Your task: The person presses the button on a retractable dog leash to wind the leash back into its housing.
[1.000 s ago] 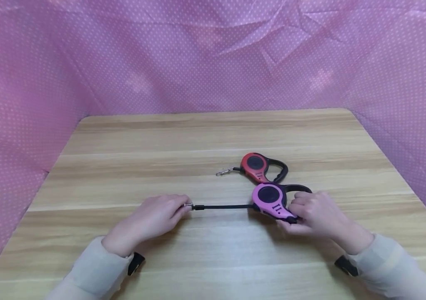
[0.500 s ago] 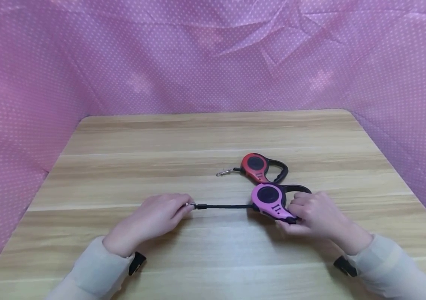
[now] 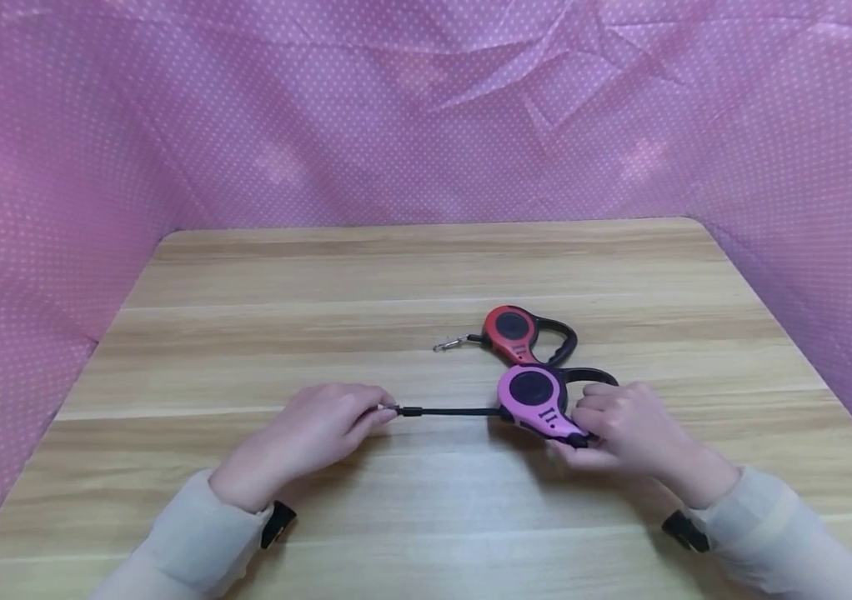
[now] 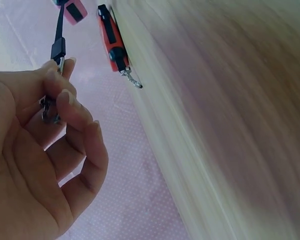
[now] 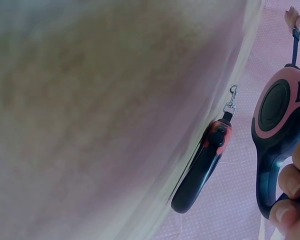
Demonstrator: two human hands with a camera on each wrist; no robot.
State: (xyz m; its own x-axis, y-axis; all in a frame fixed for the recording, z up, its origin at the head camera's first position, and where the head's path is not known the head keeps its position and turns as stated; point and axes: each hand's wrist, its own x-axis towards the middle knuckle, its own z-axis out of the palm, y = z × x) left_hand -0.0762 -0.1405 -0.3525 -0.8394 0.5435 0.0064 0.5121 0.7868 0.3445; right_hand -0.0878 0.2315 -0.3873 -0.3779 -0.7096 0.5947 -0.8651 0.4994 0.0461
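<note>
My right hand [image 3: 624, 429] grips the black handle of a pink retractable dog leash [image 3: 527, 400], its fingers curled through the handle loop. From the pink case a short stretch of black cord [image 3: 459, 412] runs straight to the left. At its end my left hand [image 3: 332, 421] pinches the metal snap hook; in the left wrist view the hook [image 4: 49, 112] shows partly between thumb and fingers. Behind the pink leash lies a red retractable leash [image 3: 510, 332] with a black handle, its silver snap hook [image 3: 450, 343] pointing left.
Both leashes are over a wood-grain table [image 3: 283, 292] with rounded far corners. Pink dotted cloth [image 3: 411, 125] hangs behind it and along both sides. Black straps [image 3: 276, 525] show at the wrists, below light sleeves.
My left hand has moved slightly right with the hook, and my right hand has shifted slightly left with the pink leash. The cord between them is shorter. The red leash stays put.
</note>
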